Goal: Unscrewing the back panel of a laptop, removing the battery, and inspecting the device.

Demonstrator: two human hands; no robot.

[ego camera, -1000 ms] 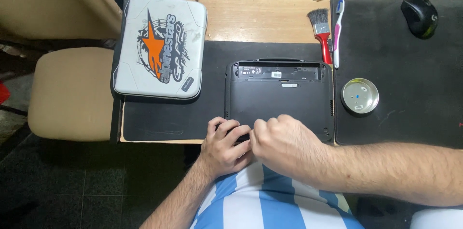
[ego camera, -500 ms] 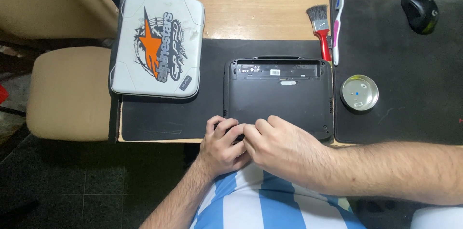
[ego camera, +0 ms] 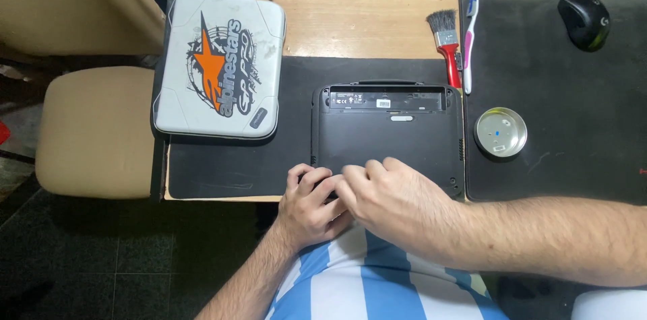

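The black laptop (ego camera: 387, 135) lies bottom-up on the dark desk mat (ego camera: 229, 172), its near edge close to the table's near edge, with the left hand (ego camera: 311, 207) and right hand (ego camera: 397, 205) curled over that edge, fingers bent and pressing on it rather than gripping anything I can make out. A hard pry there could slide it off the mat or knock the round tin (ego camera: 500, 133) just right of it. Against the earlier frames the hands have barely shifted, and the laptop has not moved.

Black laptop (ego camera: 387, 138) on a black mat (ego camera: 236, 172) — grey case (ego camera: 216, 64), orange-and-black star graphic.
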